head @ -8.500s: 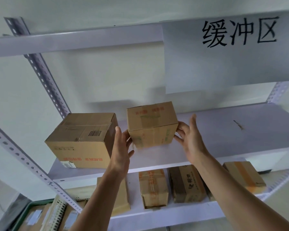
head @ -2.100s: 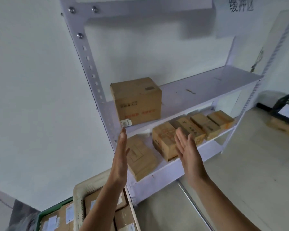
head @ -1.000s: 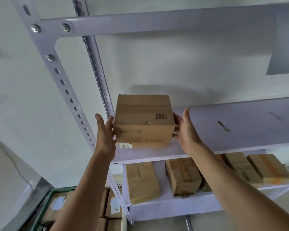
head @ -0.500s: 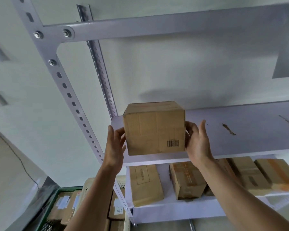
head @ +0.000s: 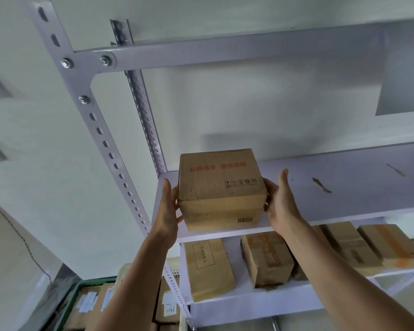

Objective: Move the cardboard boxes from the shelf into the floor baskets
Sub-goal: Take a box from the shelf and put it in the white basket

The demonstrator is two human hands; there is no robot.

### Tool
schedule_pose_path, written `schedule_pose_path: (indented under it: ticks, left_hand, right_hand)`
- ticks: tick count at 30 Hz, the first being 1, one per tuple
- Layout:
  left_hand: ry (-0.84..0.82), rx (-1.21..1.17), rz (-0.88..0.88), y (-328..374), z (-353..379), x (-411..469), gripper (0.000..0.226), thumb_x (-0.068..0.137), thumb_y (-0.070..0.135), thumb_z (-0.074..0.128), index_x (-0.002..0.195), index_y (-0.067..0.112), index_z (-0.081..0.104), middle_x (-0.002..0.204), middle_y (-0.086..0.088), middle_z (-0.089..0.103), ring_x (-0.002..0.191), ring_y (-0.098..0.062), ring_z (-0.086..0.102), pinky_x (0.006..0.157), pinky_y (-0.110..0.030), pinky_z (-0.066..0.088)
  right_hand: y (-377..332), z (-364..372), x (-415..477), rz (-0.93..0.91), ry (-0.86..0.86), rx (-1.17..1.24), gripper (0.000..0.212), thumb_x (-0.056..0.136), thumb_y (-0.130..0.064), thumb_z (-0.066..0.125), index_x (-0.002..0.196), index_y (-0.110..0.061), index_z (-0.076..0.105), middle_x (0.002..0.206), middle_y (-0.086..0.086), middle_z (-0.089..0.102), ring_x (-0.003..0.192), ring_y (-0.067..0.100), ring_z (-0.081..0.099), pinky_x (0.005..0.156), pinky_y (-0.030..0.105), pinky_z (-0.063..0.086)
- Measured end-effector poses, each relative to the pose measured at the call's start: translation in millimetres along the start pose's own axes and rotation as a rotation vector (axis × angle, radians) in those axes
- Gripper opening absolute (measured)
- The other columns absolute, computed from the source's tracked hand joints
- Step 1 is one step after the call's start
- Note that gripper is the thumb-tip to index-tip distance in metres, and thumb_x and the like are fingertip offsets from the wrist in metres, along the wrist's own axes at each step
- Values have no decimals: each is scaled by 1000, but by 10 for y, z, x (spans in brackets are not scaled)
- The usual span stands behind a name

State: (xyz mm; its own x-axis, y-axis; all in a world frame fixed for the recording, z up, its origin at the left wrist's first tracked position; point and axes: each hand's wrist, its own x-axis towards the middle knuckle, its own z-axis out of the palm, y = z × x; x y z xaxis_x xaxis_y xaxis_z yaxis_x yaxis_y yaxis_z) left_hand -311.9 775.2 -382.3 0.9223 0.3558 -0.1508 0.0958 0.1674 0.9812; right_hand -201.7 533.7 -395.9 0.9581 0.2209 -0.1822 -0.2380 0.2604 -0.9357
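Pale grey metal shelf (head: pixel 344 187) is giving up the only box on its upper tier. The brown cardboard box with red print (head: pixel 220 187), at frame centre by the front edge, is rolling toward the camera, its barcode face now turning downward, so a lift-off looks imminent. The left hand (head: pixel 169 211) and right hand (head: pixel 281 204) are clamping its sides, fingers wrapping the edges.

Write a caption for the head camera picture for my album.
Left hand and right hand hold a brown cardboard box with red lettering at the pale grey metal shelf.
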Motion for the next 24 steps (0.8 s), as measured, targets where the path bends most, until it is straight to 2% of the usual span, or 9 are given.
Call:
schedule_pose_path:
  ticks: [3, 6, 10, 13, 15, 18, 21, 23, 24]
  left_hand:
    - [3, -40, 44, 61, -11, 14, 80, 103, 78, 11, 151, 35, 59, 149, 5, 68, 142, -22, 58, 123, -59, 36]
    - [16, -50, 103, 92, -23, 24, 79, 107, 74, 11, 148, 31, 63, 146, 5, 69, 143, -22, 58, 107, -52, 48]
    - [10, -55, 104, -21, -69, 35, 77, 108, 74, 10, 136, 33, 69, 142, 9, 72, 141, -13, 59, 118, -59, 39]
    - [7, -73, 95, -152, -119, 17, 76, 108, 75, 13, 121, 35, 77, 136, 8, 75, 134, -9, 65, 120, -60, 40]
    - [28, -82, 89, -248, -126, -4, 74, 107, 78, 17, 120, 39, 78, 135, 10, 75, 131, -6, 66, 120, -58, 40]
    - [28, -53, 85, -286, -95, -27, 69, 99, 80, 22, 132, 49, 73, 142, 16, 72, 133, 0, 64, 116, -50, 41]
    - [21, -27, 87, -207, -58, -7, 92, 94, 86, 20, 168, 34, 38, 168, 7, 49, 157, -15, 42, 131, -56, 27]
    - [-9, -56, 80, -135, -39, 48, 95, 96, 89, 16, 173, 34, 26, 174, 1, 40, 163, -23, 34, 134, -59, 18]
    - [-33, -70, 72, -117, -22, 82, 95, 95, 87, 14, 172, 34, 28, 171, -2, 47, 160, -26, 40, 133, -61, 23]
  right_hand:
    - [-68, 40, -20, -50, -2, 20, 79, 100, -78, 14, 129, -28, 68, 118, 0, 81, 108, 19, 77, 84, 36, 56]
    - [-96, 105, -53, -84, -32, 36, 82, 92, -83, 18, 130, -28, 67, 123, -4, 79, 113, 18, 76, 92, 44, 55]
    - [2, 97, -45, -116, -55, 76, 83, 90, -82, 26, 130, -20, 63, 116, -6, 80, 108, 13, 76, 90, 42, 54]
    - [150, 46, -51, -122, -48, 89, 80, 95, -77, 29, 129, -13, 63, 113, 0, 81, 106, 17, 77, 89, 39, 51]
    - [230, 23, -78, -115, -34, 84, 78, 95, -76, 30, 125, -12, 64, 108, 2, 81, 102, 21, 76, 87, 39, 51]
    - [276, 37, -98, -102, -14, 69, 78, 93, -76, 29, 124, -14, 66, 105, 2, 81, 99, 20, 76, 86, 38, 50]
    - [228, 94, -113, -67, -22, 41, 87, 89, -81, 24, 144, -23, 58, 125, 3, 78, 119, 22, 71, 99, 43, 50]
    - [173, 146, -110, -49, -45, 27, 90, 87, -85, 20, 150, -29, 54, 133, 3, 75, 124, 22, 69, 106, 46, 47]
    - [144, 163, -117, -48, -57, 14, 89, 87, -86, 18, 146, -31, 57, 131, 2, 76, 120, 20, 72, 103, 46, 48]
